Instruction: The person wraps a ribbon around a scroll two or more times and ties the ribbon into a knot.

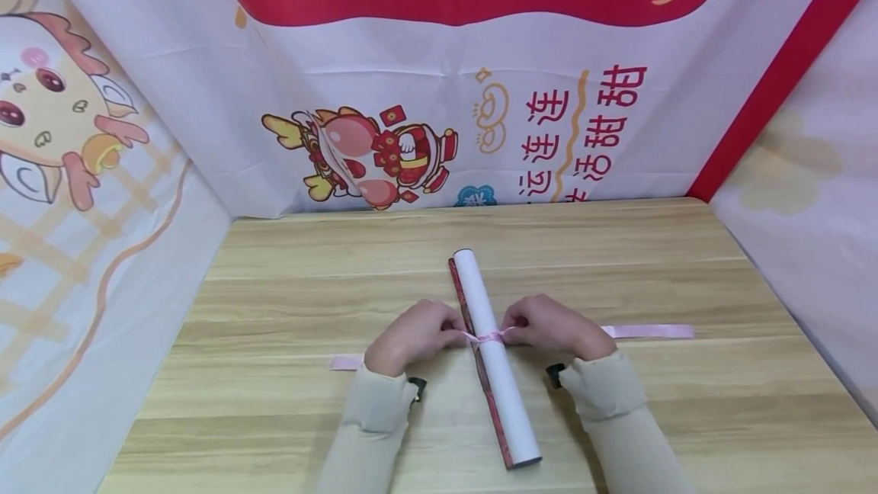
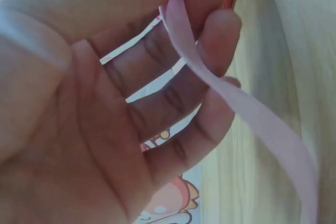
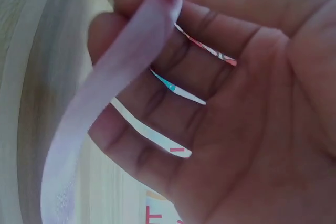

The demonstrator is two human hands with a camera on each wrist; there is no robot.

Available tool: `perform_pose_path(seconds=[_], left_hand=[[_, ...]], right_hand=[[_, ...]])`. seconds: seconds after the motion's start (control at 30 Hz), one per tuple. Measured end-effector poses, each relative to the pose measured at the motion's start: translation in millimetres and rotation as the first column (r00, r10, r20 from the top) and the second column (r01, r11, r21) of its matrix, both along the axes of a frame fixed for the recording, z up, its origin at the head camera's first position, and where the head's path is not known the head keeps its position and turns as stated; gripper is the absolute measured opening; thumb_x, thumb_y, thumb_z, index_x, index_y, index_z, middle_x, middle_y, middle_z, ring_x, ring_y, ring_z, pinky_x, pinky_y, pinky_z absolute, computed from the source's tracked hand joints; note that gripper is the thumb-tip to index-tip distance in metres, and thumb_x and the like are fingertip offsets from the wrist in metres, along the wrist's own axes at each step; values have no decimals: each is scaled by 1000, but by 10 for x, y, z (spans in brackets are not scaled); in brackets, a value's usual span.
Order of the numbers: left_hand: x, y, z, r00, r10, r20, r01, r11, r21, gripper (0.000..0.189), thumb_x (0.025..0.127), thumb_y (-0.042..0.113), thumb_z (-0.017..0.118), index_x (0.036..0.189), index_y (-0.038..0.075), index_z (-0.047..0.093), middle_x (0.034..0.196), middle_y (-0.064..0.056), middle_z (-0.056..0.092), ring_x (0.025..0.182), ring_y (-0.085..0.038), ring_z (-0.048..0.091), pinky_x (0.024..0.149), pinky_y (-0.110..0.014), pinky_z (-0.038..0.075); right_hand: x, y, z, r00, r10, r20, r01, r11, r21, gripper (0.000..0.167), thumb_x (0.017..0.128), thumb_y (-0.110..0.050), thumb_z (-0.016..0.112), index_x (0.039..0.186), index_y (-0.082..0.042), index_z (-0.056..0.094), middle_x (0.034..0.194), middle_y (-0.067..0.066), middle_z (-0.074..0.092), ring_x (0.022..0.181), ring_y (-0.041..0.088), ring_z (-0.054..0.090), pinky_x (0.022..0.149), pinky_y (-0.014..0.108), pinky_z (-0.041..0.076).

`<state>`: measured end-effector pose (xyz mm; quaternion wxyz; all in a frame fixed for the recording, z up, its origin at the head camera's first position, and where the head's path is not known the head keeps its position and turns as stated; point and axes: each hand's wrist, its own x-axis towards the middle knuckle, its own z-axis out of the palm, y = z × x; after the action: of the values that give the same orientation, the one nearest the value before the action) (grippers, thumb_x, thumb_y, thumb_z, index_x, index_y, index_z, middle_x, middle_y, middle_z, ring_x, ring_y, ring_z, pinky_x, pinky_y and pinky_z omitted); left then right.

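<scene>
A rolled sheet (image 1: 504, 387), white outside with a dark red edge along its left side, lies lengthwise on the wooden table. Round its middle passes a pink ribbon (image 1: 490, 337), crossed on top. To the left of the roll, my left hand (image 1: 414, 334) pinches one end of the ribbon between thumb and index finger; the other fingers curl loosely in the left wrist view. On the right side my right hand (image 1: 555, 326) pinches the other end the same way. Both ribbon tails trail outward past the wrists, and the forearms partly hide them.
The wooden table (image 1: 288, 273) ends at a white printed cloth (image 1: 411, 52) behind it. More patterned cloth (image 1: 68, 136) hangs along the left, and another panel (image 1: 809, 174) stands at the right.
</scene>
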<state>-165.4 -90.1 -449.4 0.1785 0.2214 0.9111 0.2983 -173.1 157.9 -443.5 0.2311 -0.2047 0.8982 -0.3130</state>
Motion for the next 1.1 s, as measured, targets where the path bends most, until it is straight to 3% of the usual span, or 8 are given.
perform_pose_path(seconds=[0.2, 0.53, 0.73, 0.93, 1.1], left_hand=[[-21, -52, -13, 999, 28, -22, -28, 1000, -6, 9, 98, 20, 76, 93, 14, 81, 83, 4, 71, 74, -11, 54, 74, -27, 46], [-40, -124, 3, 997, 12, 72, -12, 1000, -9, 7, 97, 18, 77, 92, 14, 79, 78, 4, 64, 72, -12, 51, 69, -26, 43], [-34, -166, 22, 997, 18, 76, -14, 999, -46, 7, 97, 18, 77, 90, 16, 79, 75, 5, 61, 71, -13, 50, 68, -26, 41], [-27, -185, 29, 997, 24, 76, -21, 999, -35, 9, 98, 17, 75, 90, 14, 78, 75, 3, 63, 70, -12, 50, 67, -25, 41], [-1, -250, 61, 986, 77, 150, -74, 997, -30, 9, 98, 14, 74, 91, 11, 79, 78, -1, 69, 69, -13, 52, 66, -25, 43]], right_hand=[[5, 14, 14, 998, 56, 26, -55, 998, -26, 8, 100, -17, 72, 94, -15, 77, 84, -2, 66, 79, 14, 58, 73, 30, 50], [-28, 70, -27, 998, 59, 29, -59, 998, -33, 12, 102, -20, 71, 91, -17, 75, 83, -4, 65, 79, 14, 57, 72, 29, 48], [-38, 81, -40, 996, 80, 43, -79, 996, -35, 13, 102, -18, 70, 90, -16, 73, 83, -3, 63, 79, 15, 56, 71, 28, 46], [-49, 70, -48, 997, 68, 33, -67, 997, -33, 12, 102, -20, 70, 91, -16, 73, 80, -4, 61, 76, 14, 55, 69, 27, 45], [-46, 94, -47, 998, 11, 66, -10, 1000, -13, 11, 101, -21, 71, 93, -14, 74, 80, 0, 63, 76, 16, 56, 70, 30, 47]])
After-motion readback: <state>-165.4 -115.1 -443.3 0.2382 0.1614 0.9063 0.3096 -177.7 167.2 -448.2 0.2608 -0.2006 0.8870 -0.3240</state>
